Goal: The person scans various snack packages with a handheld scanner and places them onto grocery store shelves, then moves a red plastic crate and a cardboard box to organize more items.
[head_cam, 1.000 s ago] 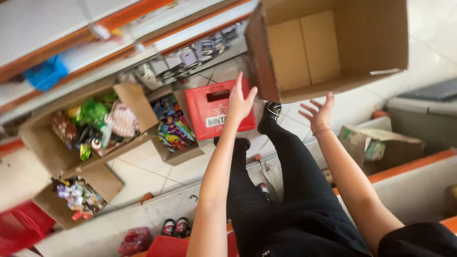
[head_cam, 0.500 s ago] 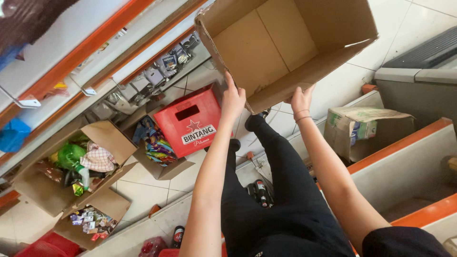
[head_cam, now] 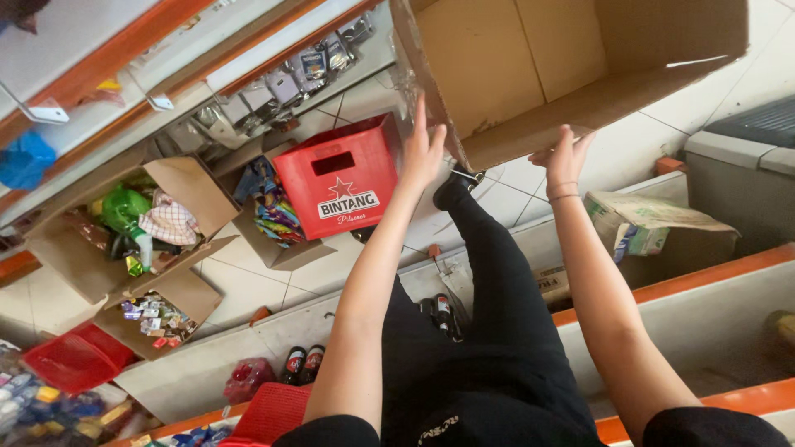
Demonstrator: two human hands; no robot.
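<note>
While you're looking straight down at the tiled floor (head_cam: 248, 285), both your arms are stretched out toward the big empty cardboard box (head_cam: 530, 66) that fills the top of the view, open side facing you. Your left hand (head_cam: 422, 153) is flat against its near left corner, fingers (head_cam: 420, 120) straight and spread, pressing the cardboard rather than curled around anything. Your right hand (head_cam: 563, 161) is up under the box's lower edge, fingers (head_cam: 580, 142) loosely open and touching that edge, thumb out to the side. So neither hand is actually clamped on it, more like propping it between two open palms. There's a thin bracelet (head_cam: 563, 197) on the right wrist.

Just left of your left hand sits a red plastic bottle crate (head_cam: 339, 178) on the floor, right beside a small open carton of colourful packets (head_cam: 269, 215). Further left are two more open cartons, one with green bottles and a checked cloth (head_cam: 132, 219), and a smaller one with little wrapped items (head_cam: 153, 314). A red basket (head_cam: 74, 360) sits near the bottom left corner. Your black-trousered legs (head_cam: 489, 281) run down the middle, with a couple of dark bottles (head_cam: 302, 362) by the shelf base. Off to the right there's a crumpled cardboard box (head_cam: 654, 228) on the lower shelf.
</note>
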